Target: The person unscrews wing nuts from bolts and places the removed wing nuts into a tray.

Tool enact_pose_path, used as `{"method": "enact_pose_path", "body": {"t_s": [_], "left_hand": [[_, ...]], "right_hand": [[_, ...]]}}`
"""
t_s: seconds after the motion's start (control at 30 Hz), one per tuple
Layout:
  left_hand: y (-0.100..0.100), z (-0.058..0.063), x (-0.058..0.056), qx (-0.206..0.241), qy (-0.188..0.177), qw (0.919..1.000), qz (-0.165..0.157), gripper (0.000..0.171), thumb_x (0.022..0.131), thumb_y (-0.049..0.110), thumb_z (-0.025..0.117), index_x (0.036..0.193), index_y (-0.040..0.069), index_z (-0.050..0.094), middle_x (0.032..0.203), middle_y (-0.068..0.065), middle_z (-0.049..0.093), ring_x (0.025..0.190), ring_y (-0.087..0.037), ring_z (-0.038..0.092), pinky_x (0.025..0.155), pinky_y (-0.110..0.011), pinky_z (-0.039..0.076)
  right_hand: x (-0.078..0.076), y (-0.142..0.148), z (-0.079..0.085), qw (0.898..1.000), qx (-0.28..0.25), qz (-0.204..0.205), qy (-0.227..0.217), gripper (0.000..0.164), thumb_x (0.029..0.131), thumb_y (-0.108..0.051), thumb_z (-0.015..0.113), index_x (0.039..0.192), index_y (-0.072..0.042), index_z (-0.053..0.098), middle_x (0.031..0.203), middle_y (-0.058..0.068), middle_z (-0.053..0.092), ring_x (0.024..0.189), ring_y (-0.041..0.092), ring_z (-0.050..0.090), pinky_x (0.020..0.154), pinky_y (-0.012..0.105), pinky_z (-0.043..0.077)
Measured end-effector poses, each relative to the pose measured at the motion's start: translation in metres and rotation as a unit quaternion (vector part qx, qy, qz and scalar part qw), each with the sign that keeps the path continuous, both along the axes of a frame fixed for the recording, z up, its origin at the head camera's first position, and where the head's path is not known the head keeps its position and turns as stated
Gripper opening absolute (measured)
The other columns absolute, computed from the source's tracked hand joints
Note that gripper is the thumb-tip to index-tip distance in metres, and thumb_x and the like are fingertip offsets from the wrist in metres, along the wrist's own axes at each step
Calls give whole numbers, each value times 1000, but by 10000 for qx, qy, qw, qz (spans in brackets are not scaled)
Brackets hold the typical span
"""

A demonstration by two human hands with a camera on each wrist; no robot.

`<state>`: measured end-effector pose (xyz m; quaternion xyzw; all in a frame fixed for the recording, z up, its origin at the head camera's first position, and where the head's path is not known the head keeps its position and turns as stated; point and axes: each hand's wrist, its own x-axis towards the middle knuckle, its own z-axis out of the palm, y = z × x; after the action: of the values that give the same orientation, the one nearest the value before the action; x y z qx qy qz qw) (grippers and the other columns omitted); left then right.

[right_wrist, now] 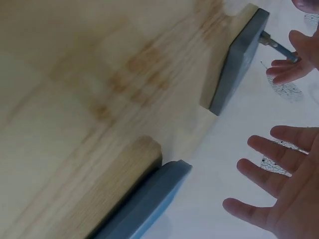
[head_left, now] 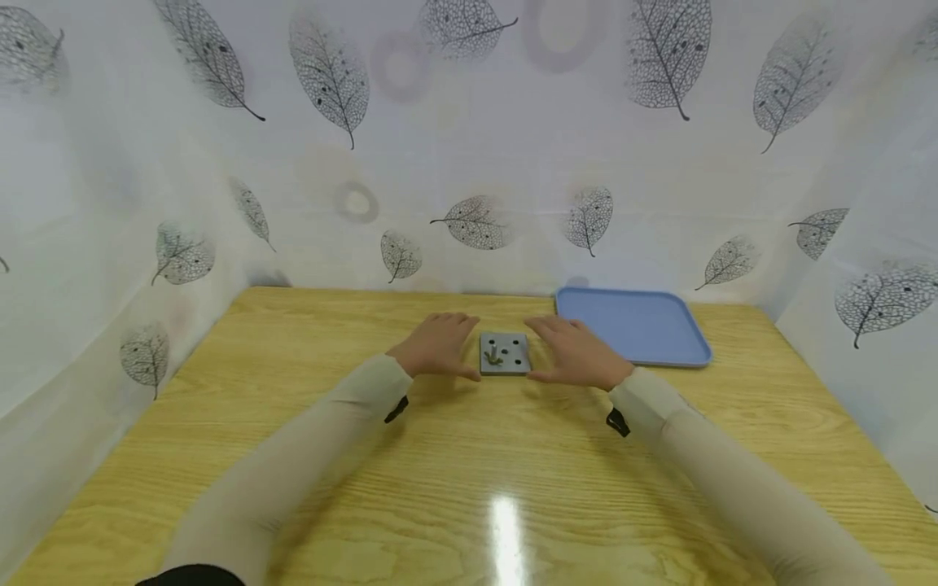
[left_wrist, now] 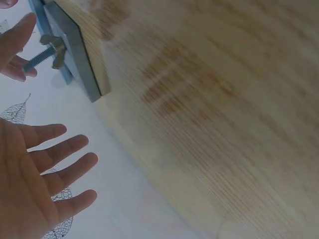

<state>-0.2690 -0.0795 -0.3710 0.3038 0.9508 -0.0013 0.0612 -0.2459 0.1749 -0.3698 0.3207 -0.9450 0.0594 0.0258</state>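
Note:
A square grey metal plate (head_left: 506, 368) with several dark holes lies on the wooden table, in the middle of the head view. A bolt (left_wrist: 39, 58) stands up from it near one corner, carrying a brass-coloured wing nut (left_wrist: 59, 51). To the plate's left is my left hand (head_left: 437, 344), its fingers extended and apart. My right hand (head_left: 577, 352) mirrors it on the other side, fingers spread too. Both thumb tips come close to the plate's near corners; whether they touch it I cannot tell. Neither hand holds anything.
Behind and beside my right hand, a blue tray (head_left: 630, 325) lies at the table's back right. The wooden table (head_left: 410, 488) reaches back to a white leaf-patterned curtain (head_left: 498, 146), which also hangs along both sides.

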Motion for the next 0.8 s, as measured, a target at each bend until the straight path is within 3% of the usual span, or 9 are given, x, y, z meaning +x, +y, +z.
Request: {"method": "enact_pose_path", "body": {"t_s": [0.3, 0.57, 0.8], "left_hand": [[7, -9, -16, -275, -49, 9996, -59, 106, 67, 71, 66, 145, 7, 33, 143, -14, 42, 132, -33, 41, 110, -49, 28], [17, -12, -20, -296, -160, 9993, -152, 102, 65, 69, 70, 141, 8, 40, 137, -11, 48, 123, -29, 47, 106, -47, 33], [23, -12, -20, -314, -283, 9991, -80, 85, 68, 63, 72, 130, 10, 49, 121, -5, 54, 106, -21, 51, 98, -42, 38]], "right_hand": [[-22, -18, -9, 9976, 315, 153, -599, 86, 76, -50, 72, 141, -3, 40, 140, 17, 47, 127, 34, 46, 105, 53, 35], [-33, -23, -16, 9953, 512, 99, -817, 87, 75, -53, 71, 141, -5, 41, 136, 14, 49, 112, 27, 54, 94, 46, 44], [-38, -26, -17, 9940, 493, 86, -976, 85, 75, -51, 73, 139, -4, 43, 124, 11, 55, 92, 18, 55, 76, 33, 48]]}}
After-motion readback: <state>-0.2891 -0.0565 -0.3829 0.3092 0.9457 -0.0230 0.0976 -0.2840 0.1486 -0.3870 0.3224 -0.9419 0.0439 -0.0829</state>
